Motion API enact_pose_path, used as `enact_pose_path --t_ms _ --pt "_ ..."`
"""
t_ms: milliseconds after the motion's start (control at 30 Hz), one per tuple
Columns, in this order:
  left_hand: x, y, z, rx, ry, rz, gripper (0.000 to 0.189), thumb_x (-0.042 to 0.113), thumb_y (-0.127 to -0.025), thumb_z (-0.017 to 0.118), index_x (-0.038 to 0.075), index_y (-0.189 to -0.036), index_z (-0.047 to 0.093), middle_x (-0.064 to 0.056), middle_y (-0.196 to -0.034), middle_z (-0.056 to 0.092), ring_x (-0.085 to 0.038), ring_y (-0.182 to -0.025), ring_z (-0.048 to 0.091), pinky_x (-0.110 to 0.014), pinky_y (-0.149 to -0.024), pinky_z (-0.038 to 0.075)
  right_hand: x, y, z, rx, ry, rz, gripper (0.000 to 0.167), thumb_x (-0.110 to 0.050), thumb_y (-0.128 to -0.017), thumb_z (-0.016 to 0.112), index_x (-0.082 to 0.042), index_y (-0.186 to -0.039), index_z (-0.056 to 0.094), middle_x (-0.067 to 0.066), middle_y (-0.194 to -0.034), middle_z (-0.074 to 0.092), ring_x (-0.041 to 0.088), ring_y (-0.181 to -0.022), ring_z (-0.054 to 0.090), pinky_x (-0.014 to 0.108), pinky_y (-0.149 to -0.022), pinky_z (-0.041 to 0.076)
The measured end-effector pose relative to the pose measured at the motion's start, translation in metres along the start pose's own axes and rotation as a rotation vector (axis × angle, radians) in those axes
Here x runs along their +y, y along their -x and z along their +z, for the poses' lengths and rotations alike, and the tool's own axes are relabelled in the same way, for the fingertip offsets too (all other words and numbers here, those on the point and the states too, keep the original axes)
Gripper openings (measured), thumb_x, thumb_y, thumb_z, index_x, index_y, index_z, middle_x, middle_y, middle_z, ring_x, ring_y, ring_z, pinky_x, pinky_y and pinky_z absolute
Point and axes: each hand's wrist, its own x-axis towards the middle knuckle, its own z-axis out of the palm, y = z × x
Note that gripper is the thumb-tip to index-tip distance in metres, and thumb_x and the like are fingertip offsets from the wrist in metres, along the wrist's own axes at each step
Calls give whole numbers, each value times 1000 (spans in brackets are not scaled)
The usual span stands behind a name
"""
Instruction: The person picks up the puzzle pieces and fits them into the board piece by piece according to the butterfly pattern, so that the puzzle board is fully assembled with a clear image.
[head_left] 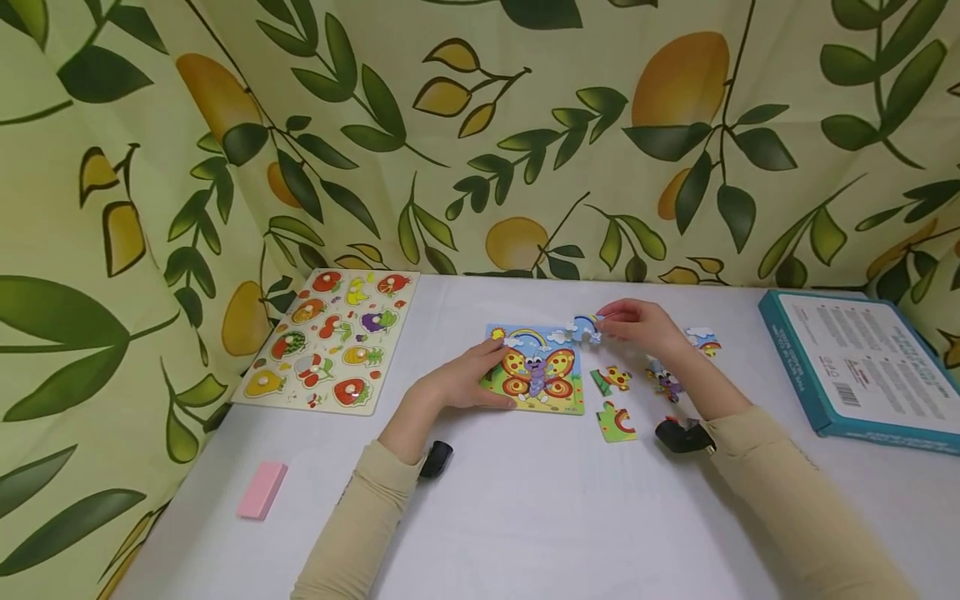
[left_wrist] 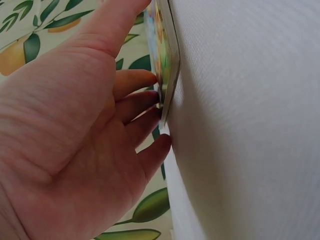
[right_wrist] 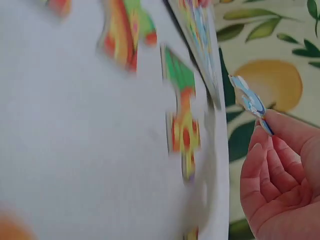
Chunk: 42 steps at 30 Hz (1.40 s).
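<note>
A butterfly jigsaw board (head_left: 543, 400) lies on the table, with a rainbow and a sun along its top. My left hand (head_left: 468, 379) steadies its left side, thumb along the near edge; in the left wrist view the loosely extended fingers (left_wrist: 137, 82) touch the board's rim. My right hand (head_left: 637, 323) pinches a blue-and-white jigsaw piece (head_left: 587, 327) between thumb and fingertips, over the board's upper right corner. In the right wrist view that jigsaw piece (right_wrist: 250, 100) is tilted on edge. Loose jigsaw pieces lie beside the board, including a yellow-and-green one (head_left: 615, 379) and a green one (head_left: 617, 422).
More loose pieces (head_left: 665, 382) lie partly behind the right forearm. A fruit peg puzzle (head_left: 352, 333) is at the back left, and a pink block (head_left: 262, 490) sits at the front left. On the right rests a teal-edged box (head_left: 862, 358). A patterned curtain (head_left: 525, 167) hangs behind the table.
</note>
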Motion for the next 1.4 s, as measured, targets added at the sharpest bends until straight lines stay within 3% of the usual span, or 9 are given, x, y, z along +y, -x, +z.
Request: enact_pose_path --t_ms 433,933,1200,1400 --pt "-1 -1 0 -15 -12 -5 87 44 -86 72 10 -154 29 -6 -162 15 -24 -148 12 -40 -117 19 -26 -17 54 -96 -114 29 37 -22 -93 68 1 -120 60 11 -102 69 17 -86 65 26 -82 54" --pt "1 0 0 -3 -25 -3 87 45 -86 73 10 -153 31 -6 -162 17 -24 -148 15 -40 -117 20 -31 -24 72 -55 35 -6 29 -23 -91 70 -3 -111 64 9 -93 67 18 -77 60 24 -68 50" --pt "4 0 0 11 -31 -24 87 49 -85 71 12 -154 32 -5 -162 18 -24 -147 16 -41 -116 22 -34 -24 74 -25 139 -67 25 -21 -91 71 -3 -107 67 9 -92 67 19 -78 58 23 -66 49" --pt "7 -5 2 40 -124 -39 85 53 -87 66 15 -154 30 -7 -160 21 -26 -145 21 -43 -115 26 -36 -25 76 -6 211 -125 23 -21 -90 71 -3 -105 68 9 -90 66 22 -82 58 27 -70 47"
